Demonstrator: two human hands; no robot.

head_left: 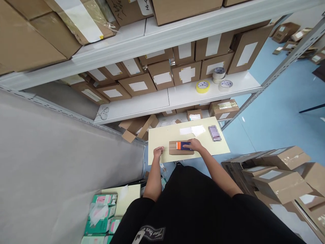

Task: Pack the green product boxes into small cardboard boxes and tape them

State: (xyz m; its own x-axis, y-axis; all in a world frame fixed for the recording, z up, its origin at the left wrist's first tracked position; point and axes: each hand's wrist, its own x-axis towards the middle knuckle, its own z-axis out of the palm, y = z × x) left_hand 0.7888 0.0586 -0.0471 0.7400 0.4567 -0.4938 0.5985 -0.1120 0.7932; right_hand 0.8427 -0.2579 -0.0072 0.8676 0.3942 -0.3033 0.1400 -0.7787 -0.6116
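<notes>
On the cream tabletop (pixel 162 135), a flat brown cardboard box (pixel 173 151) lies lengthwise. Over its top rests a small orange and dark purple carton (pixel 179 145), white at its left end. My right hand (pixel 195 144) is closed on the carton's right part, which its fingers partly cover. Just left of the box, apart from it, my left hand (pixel 158 151) is curled closed; whatever its fingers hold, if anything, is too small to make out. Behind the box lie white paper sheets (pixel 197 130). A blurred purple item (pixel 214 133) sits toward the right edge.
A metal shelf (pixel 144 106) stands beyond the table, stacked with labelled cartons. It bears yellow tape (pixel 202 86) and white tape rolls (pixel 225 85). An open carton (pixel 139 127) is at the table's left. Cartons (pixel 281 183) are piled right, green packages (pixel 100 213) lower left.
</notes>
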